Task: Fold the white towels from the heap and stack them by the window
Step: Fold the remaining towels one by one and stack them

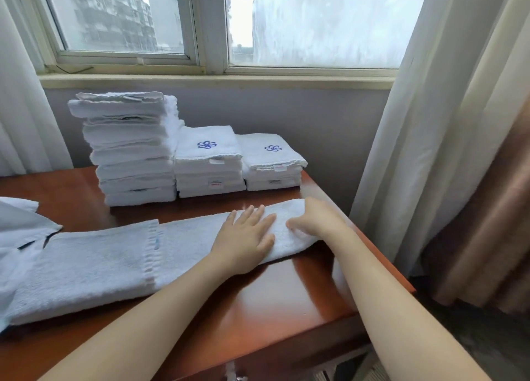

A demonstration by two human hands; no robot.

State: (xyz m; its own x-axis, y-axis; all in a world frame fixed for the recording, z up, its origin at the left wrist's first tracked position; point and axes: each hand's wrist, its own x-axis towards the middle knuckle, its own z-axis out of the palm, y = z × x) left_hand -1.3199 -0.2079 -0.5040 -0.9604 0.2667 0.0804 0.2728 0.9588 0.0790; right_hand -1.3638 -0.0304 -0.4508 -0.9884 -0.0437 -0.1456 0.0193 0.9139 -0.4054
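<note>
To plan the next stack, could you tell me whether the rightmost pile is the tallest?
No, the rightmost pile is the lowest; the leftmost pile stands tallest.

Pretty much everything's white here: the long towel (pixel 100 260) is plain white terry with a ribbed woven band across it, and the tall stack (pixel 132 151) is white too. The middle stack (pixel 208 162) and right stack (pixel 272 162) each have a little blue flower-swirl logo on top. The surface (pixel 272 294) is glossy reddish-brown wood. The wall (pixel 286 114) is pale grey, the sheer curtain (pixel 415 122) off-white, and the heavy curtain (pixel 487 223) brown.
</note>
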